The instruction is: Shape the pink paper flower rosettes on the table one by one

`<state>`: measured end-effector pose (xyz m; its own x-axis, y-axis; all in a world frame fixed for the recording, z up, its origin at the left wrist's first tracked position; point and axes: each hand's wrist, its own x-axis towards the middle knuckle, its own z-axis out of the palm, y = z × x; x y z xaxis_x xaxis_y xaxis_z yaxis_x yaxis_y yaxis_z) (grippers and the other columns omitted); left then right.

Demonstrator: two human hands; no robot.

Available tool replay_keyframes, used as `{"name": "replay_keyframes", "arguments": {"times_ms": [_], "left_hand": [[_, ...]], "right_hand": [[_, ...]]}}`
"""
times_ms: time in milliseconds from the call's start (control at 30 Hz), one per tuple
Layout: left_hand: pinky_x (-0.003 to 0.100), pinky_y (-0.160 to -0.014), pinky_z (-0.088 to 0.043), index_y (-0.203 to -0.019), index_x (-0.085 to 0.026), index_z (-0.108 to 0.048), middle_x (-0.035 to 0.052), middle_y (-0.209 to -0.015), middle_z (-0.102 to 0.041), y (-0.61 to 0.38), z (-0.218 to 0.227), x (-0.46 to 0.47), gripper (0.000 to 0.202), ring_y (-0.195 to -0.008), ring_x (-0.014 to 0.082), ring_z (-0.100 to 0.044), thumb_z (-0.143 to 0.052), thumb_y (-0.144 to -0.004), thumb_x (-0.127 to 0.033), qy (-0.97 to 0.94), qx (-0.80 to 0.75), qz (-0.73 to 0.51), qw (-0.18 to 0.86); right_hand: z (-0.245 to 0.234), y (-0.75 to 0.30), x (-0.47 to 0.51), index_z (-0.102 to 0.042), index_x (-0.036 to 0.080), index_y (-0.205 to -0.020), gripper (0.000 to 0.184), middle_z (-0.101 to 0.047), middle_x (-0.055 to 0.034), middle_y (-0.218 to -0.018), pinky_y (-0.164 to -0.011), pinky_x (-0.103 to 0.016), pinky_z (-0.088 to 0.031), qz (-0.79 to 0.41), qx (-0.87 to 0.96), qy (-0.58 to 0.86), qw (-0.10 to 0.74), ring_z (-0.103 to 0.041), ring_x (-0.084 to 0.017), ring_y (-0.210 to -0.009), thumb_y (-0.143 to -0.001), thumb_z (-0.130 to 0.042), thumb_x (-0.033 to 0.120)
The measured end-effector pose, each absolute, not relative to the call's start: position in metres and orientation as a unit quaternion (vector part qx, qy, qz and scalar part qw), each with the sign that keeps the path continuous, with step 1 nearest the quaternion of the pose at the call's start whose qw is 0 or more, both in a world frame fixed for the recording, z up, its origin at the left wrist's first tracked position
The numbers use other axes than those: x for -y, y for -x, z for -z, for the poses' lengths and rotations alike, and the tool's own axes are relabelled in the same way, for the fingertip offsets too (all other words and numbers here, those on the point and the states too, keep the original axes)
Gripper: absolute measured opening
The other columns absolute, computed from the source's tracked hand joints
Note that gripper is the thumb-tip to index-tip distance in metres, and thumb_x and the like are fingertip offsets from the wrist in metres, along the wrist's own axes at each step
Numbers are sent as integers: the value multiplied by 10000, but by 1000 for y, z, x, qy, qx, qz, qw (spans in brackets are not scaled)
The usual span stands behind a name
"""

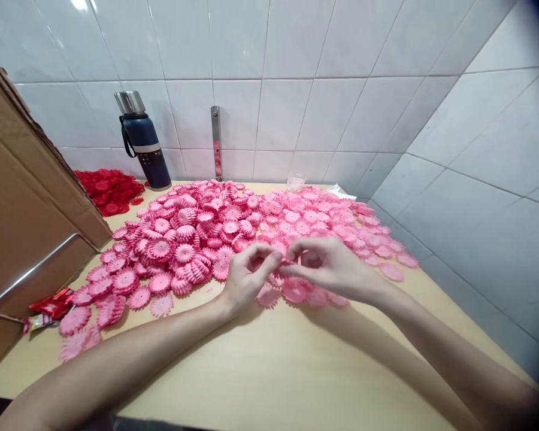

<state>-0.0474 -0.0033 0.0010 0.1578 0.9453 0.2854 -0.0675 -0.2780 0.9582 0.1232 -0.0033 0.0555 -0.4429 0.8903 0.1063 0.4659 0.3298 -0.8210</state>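
A wide heap of pink pleated paper flower discs (215,230) covers the back half of the wooden table (269,371). My left hand (247,278) and my right hand (327,266) meet over the heap's near edge. Their fingertips pinch together on a small pink disc (286,263) between them. More pink discs (296,291) lie on the table just under both hands. Both forearms stretch across the bare front of the table.
A dark blue flask (142,143) with a steel cap stands at the back left by the tiled wall. Red discs (110,190) are piled beside it. A cardboard box (22,215) fills the left side, with a red wrapper (51,305) below it.
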Motion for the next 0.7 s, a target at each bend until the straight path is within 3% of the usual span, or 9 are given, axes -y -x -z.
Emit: {"name": "replay_keyframes", "arguments": {"times_ms": [167, 333, 467, 567, 700], "left_hand": [[255, -657, -485, -779, -118, -659, 57, -749, -664, 47, 0, 2, 253, -687, 148, -610, -698, -743, -365, -605, -384, -497, 489], [236, -617, -468, -747, -114, -646, 51, -708, -632, 48, -2, 3, 251, -655, 130, -579, -667, -773, -364, -628, -352, -481, 500], [235, -645, -488, -821, -124, -643, 55, -784, -626, 48, -4, 4, 269, -701, 126, -593, -562, -852, -379, -626, -314, -465, 542], [242, -689, -513, -840, -127, -641, 47, -808, -644, 47, -3, 3, 184, -744, 133, -619, -683, -768, -291, -602, -315, -463, 570], [266, -726, -537, -811, -126, -639, 39, -805, -664, 46, -2, 0, 236, -764, 143, -637, -781, -650, -224, -564, -357, -488, 562]], "right_hand": [[-37, -132, -9, -675, 156, -754, 238, -651, -29, -675, -472, -235, -450, -460, 683, 430, 370, -578, -131, -557, -687, -750, 371], [-22, -140, -13, -694, 157, -730, 216, -665, -37, -686, -520, -256, -483, -524, 661, 398, 362, -593, -144, -607, -681, -762, 357], [-19, -143, -14, -708, 186, -694, 142, -658, -25, -700, -578, -272, -506, -506, 652, 382, 416, -608, -152, -649, -662, -780, 304], [-17, -140, -11, -724, 203, -717, 115, -676, -24, -718, -602, -279, -520, -506, 642, 378, 434, -631, -160, -664, -659, -782, 283], [-15, -136, -6, -703, 200, -823, 203, -690, -25, -763, -617, -274, -525, -508, 602, 401, 468, -640, -156, -682, -662, -784, 295]]}}
